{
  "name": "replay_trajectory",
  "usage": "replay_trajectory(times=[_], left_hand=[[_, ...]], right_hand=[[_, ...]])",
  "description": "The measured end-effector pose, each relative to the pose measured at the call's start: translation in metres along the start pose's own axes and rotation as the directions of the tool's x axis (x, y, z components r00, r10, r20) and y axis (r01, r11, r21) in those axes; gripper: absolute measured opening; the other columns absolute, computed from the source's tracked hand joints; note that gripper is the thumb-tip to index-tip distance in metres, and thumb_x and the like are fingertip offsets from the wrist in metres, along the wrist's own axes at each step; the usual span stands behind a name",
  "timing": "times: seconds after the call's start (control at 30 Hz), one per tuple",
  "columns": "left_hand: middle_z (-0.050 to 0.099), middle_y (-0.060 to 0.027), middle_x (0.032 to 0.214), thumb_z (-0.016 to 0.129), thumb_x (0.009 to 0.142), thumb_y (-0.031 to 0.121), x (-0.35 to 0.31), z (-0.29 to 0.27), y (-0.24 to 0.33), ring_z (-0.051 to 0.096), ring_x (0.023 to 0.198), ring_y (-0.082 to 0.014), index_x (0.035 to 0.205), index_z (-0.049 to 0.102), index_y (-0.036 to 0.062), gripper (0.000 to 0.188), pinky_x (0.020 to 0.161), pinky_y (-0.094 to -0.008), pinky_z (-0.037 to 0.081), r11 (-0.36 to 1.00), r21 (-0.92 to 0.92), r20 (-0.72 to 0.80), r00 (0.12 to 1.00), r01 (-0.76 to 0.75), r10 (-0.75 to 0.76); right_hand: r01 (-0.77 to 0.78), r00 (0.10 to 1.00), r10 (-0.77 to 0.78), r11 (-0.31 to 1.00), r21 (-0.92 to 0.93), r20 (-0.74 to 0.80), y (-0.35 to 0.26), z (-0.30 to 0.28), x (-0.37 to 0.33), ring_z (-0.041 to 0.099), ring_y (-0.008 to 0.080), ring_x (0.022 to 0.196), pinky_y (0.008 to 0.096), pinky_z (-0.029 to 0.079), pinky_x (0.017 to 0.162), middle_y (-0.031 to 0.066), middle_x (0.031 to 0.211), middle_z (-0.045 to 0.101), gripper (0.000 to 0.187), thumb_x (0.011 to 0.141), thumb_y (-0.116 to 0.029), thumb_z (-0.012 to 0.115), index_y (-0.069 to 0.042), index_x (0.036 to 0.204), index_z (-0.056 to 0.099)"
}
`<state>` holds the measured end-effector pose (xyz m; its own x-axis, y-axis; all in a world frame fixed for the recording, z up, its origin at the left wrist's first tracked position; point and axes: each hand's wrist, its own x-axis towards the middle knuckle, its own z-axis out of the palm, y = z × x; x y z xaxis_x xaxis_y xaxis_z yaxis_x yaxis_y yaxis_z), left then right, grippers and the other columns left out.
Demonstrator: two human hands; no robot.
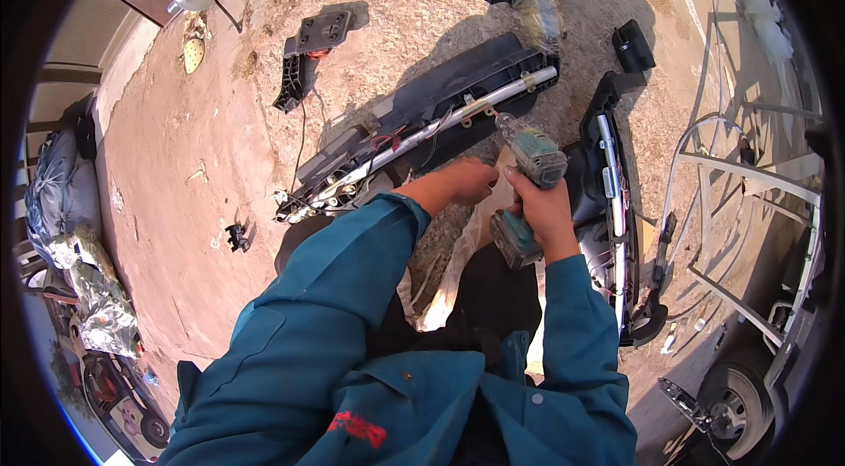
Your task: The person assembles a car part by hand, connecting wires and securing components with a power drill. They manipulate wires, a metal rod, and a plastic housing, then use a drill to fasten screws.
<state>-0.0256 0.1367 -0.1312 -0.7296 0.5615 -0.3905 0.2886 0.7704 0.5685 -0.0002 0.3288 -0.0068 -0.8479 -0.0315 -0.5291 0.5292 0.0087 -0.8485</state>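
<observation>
Dusty ground (194, 237); right grip (547, 212) around drill (537, 154), nose and long axis forward-left; left grip (466, 181) unclear

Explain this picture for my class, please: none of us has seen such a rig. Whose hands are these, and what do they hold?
No robot is here, just one person's bare hands, reaching from teal fabric sleeves. The single picture comes from a fisheye camera worn on the head, looking down, so straight edges bend toward the rim. The right hand grips a teal and black cordless drill, its tip toward a straight silver metal bar on a long black panel. The left hand sits close by, fingers curled; whether anything is inside cannot be seen. Both parts lie on tan, dusty ground, with another silver metal bar off to the right.
</observation>
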Motion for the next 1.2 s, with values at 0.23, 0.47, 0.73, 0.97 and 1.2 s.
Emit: replay_trajectory(times=[0.23, 0.47, 0.73, 0.97, 1.2], left_hand=[[0.081, -0.0186, 0.101, 0.072, 0.095, 0.031, -0.01, -0.05, 0.008, 0.079, 0.099, -0.0413, 0.098, 0.08, 0.0078, 0.024, 0.086, -0.0526, 0.064, 0.971, 0.222, 0.004, 0.996, 0.086, -0.09], [0.077, -0.0175, 0.095, 0.073, 0.091, 0.023, -0.029, -0.098, -0.015, 0.077, 0.095, -0.0411, 0.096, 0.077, 0.0071, 0.017, 0.081, -0.0532, 0.063, 0.969, 0.207, -0.371, 0.927, 0.134, -0.049], [0.063, -0.0215, 0.131, 0.091, 0.081, 0.026, -0.032, -0.107, -0.031, 0.06, 0.13, -0.0439, 0.131, 0.057, 0.0, 0.065, 0.106, -0.0517, 0.055, 0.947, 0.003, -0.524, 0.807, 0.322, -0.273], [0.064, -0.0232, 0.131, 0.094, 0.08, 0.021, -0.023, -0.097, -0.04, 0.061, 0.129, -0.0452, 0.131, 0.056, -0.0004, 0.066, 0.109, -0.0518, 0.054, 0.944, -0.049, -0.473, 0.825, 0.325, -0.308], [0.064, -0.0234, 0.132, 0.094, 0.082, 0.022, -0.02, -0.103, -0.042, 0.06, 0.131, -0.045, 0.129, 0.057, -0.0002, 0.064, 0.111, -0.0513, 0.054, 0.931, -0.054, -0.426, 0.835, 0.36, -0.348]], right_hand=[[-0.006, 0.998, 0.014, 0.99, -0.142, 0.055, -0.008, 0.032, 0.019, 0.06, 0.0106, 0.058, 0.0304, 0.048, 0.053, -0.0005, 0.074, 0.064, 0.019, 0.098, -0.02, 0.086, -0.006, 0.098, 0.074], [-0.001, 1.0, 0.003, 0.998, -0.056, 0.03, 0.007, 0.039, 0.026, 0.063, 0.0121, 0.058, 0.033, 0.049, 0.052, 0.0018, 0.075, 0.067, 0.022, 0.097, -0.02, 0.087, -0.002, 0.099, 0.075], [-0.001, 1.0, 0.0, 1.0, -0.029, -0.003, 0.004, 0.041, 0.027, 0.062, 0.0131, 0.056, 0.0326, 0.047, 0.05, 0.002, 0.073, 0.066, 0.021, 0.097, -0.019, 0.087, -0.004, 0.095, 0.074], [0.022, 0.999, -0.024, 0.997, -0.073, -0.026, 0.004, 0.043, 0.022, 0.062, 0.0123, 0.056, 0.0319, 0.047, 0.051, 0.0014, 0.073, 0.067, 0.021, 0.097, -0.019, 0.087, -0.003, 0.094, 0.074], [0.028, 0.999, -0.029, 0.998, -0.064, -0.014, 0.013, 0.042, 0.023, 0.061, 0.0116, 0.056, 0.0311, 0.048, 0.052, 0.0001, 0.074, 0.066, 0.022, 0.096, -0.02, 0.088, -0.002, 0.101, 0.076]])
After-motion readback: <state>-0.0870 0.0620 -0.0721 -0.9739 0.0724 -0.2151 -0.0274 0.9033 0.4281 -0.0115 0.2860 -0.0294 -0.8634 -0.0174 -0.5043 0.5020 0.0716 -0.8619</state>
